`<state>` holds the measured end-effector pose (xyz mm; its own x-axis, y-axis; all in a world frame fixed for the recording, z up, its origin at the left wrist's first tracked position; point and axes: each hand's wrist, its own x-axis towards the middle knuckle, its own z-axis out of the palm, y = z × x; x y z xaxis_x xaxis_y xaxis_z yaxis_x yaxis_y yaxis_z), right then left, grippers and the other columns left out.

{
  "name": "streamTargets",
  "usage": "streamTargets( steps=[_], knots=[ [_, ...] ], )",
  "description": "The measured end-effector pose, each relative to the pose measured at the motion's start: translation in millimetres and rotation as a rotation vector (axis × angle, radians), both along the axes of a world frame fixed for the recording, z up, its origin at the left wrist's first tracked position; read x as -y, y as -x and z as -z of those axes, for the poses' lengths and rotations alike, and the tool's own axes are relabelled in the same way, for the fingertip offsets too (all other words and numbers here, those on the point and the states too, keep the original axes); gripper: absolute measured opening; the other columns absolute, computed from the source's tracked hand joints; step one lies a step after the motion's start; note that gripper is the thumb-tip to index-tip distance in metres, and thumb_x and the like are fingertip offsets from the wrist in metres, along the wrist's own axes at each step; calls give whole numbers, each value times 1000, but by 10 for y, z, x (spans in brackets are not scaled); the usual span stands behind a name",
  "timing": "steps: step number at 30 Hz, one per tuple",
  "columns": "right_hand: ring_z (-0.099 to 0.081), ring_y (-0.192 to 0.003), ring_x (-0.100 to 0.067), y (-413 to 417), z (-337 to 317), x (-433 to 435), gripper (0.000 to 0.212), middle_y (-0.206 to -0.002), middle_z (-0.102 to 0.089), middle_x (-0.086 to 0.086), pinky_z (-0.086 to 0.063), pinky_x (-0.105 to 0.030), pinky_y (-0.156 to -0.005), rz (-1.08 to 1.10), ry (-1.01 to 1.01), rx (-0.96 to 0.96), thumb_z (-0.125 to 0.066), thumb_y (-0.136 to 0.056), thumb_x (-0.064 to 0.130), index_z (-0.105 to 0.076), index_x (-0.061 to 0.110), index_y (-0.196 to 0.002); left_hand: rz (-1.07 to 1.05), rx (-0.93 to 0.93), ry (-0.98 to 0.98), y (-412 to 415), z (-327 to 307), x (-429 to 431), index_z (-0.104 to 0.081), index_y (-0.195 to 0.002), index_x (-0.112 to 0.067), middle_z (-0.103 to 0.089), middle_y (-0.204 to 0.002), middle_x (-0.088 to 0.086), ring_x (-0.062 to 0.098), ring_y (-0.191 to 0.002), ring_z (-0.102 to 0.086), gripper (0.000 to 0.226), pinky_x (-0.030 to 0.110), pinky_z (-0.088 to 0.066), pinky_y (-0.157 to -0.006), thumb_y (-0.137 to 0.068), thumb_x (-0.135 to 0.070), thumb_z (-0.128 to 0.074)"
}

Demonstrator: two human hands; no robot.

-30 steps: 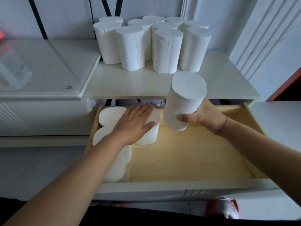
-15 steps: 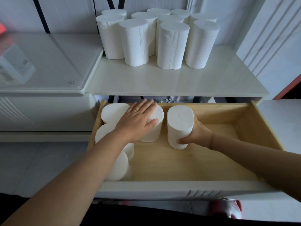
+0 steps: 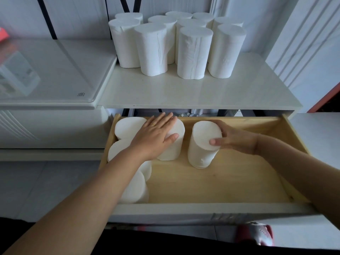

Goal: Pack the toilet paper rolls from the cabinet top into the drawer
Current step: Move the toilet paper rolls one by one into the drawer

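Note:
Several white toilet paper rolls (image 3: 193, 52) stand upright in a cluster at the back of the white cabinet top (image 3: 184, 94). Below it the wooden drawer (image 3: 230, 177) is pulled out. Several rolls (image 3: 127, 126) stand along its left side. My left hand (image 3: 156, 135) lies flat, fingers straight, on the top of a roll (image 3: 173, 150) in the drawer's back left. My right hand (image 3: 233, 138) holds another roll (image 3: 202, 144) by its upper rim, thumb on the top face; that roll stands on the drawer floor, leaning a little, beside the first with a gap between them.
A white appliance with a glass lid (image 3: 46, 74) sits left of the cabinet. White wall panels (image 3: 303, 43) rise at the right. A red and white shoe (image 3: 257, 234) shows below the drawer front (image 3: 202, 210).
My right hand carried the roll down from above the drawer and set it on the drawer floor, then slid its grip up to the roll's top. My left hand stayed flat on its roll.

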<state>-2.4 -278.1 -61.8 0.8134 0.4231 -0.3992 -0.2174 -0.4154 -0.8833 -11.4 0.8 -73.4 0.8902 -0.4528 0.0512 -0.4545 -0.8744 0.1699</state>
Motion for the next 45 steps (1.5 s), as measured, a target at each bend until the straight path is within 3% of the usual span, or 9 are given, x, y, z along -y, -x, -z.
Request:
streamTargets(
  steps=[3, 7, 10, 13, 22, 25, 29, 41, 45],
  knots=[
    [-59, -114, -18, -53, -86, -111, 64, -125, -59, 0, -53, -38, -91, 101, -19, -13, -74, -77, 36, -43, 31, -133, -36, -1, -14, 5, -13, -2, -3, -150, -27, 1, -158, -9, 6, -144, 7, 61, 34, 9, -116, -96, -53, -14],
    [-62, -96, -17, -10, -101, -268, 37, -108, -61, 3, -58, -33, -67, 167, 259, 47, -66, -86, 40, -50, 28, -119, -86, -10, -35, 24, -24, -9, -2, -149, -27, 1, -158, -8, 8, -144, 5, 61, 38, 8, -116, -96, -54, -14],
    [-67, -86, -21, 91, -134, -303, 42, -103, -61, -1, -62, -41, -66, 145, 373, -43, -63, -85, 48, -53, 19, -113, -110, -25, -47, 21, -25, -7, 0, -149, -27, 2, -158, -8, 10, -144, 4, 63, 39, 8, -116, -95, -56, -12],
    [-73, -68, -22, 246, -113, -413, 56, -98, -68, -15, -62, -38, -66, 91, 357, -198, -57, -88, 54, -52, 7, -118, -140, -30, -43, 4, -30, -21, -2, -150, -28, 1, -158, -8, 10, -145, 1, 62, 39, 8, -116, -95, -55, -15],
    [-72, -70, -25, 464, -30, -769, 61, -94, -67, -24, -60, -29, -62, 137, 62, -413, -58, -90, 47, -46, 0, -127, -136, -25, 24, -4, -33, -113, -7, -149, -28, -4, -158, -7, 9, -144, 0, 59, 39, 6, -116, -97, -52, -18],
    [-70, -79, -32, 500, -32, -772, 54, -106, -55, -25, -61, -36, -74, 159, -47, -528, -61, -89, 42, -44, 8, -128, -180, -20, 19, -17, -15, -146, -8, -149, -27, -6, -158, -5, 11, -145, 1, 61, 39, 6, -116, -95, -54, -17],
    [-64, -94, -37, 493, -26, -801, 47, -125, -48, -30, -60, -36, -81, 157, -97, -532, -62, -89, 37, -52, 7, -124, -197, -14, 10, -33, -7, -171, -9, -149, -27, -10, -158, -4, 12, -145, 0, 63, 40, 6, -116, -94, -57, -17],
    [-67, -96, -32, 407, -8, -920, 78, -122, -60, -28, -58, -35, -87, 48, -19, -408, -67, -66, 52, -56, -1, -123, -196, -22, -19, -48, -4, -169, -5, -149, -28, -12, -158, -5, 12, -145, 0, 63, 41, 7, -115, -93, -56, -12],
    [-68, -86, -24, 429, -64, -959, 61, -115, -64, -19, -59, -34, -84, -27, 126, -279, -55, -86, 53, -58, 2, -120, -198, 39, 40, -37, -45, -146, -17, -148, -22, -20, -156, -2, 15, -144, -10, 60, 39, -2, -116, -96, -50, -21]
  ],
)
